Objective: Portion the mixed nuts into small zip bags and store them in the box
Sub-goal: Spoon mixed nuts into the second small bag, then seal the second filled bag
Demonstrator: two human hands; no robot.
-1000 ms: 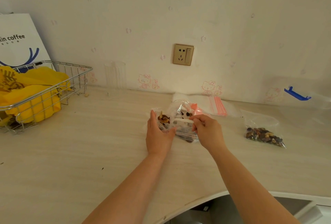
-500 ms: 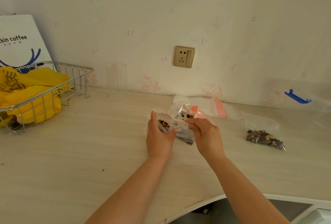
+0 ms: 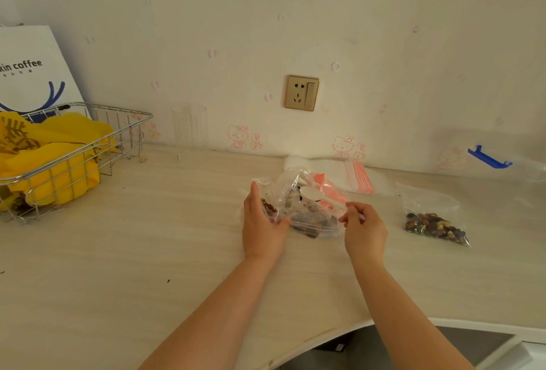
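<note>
1. Left hand (image 3: 261, 229) is gripping a small zip bag (image 3: 270, 202) at table (image 3: 147, 251) centre.
2. Right hand (image 3: 365, 229) is pinching a white spoon (image 3: 317, 195) over the nut bag (image 3: 313, 216).
3. A filled bag (image 3: 434, 221) is lying at three o'clock.

Yellow bag (image 3: 59, 159), blue clip (image 3: 489, 158), gold socket (image 3: 302, 92), pink-cartoon wallpaper (image 3: 384, 29).

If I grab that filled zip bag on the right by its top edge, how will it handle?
The filled zip bag looks like thin clear film, so it will probably be floppy and sag. Its nuts sit bunched at the lower end, so the weight will likely swing beneath the fingers. Whether its seal is closed cannot be told; nuts might spill if tilted.
</note>
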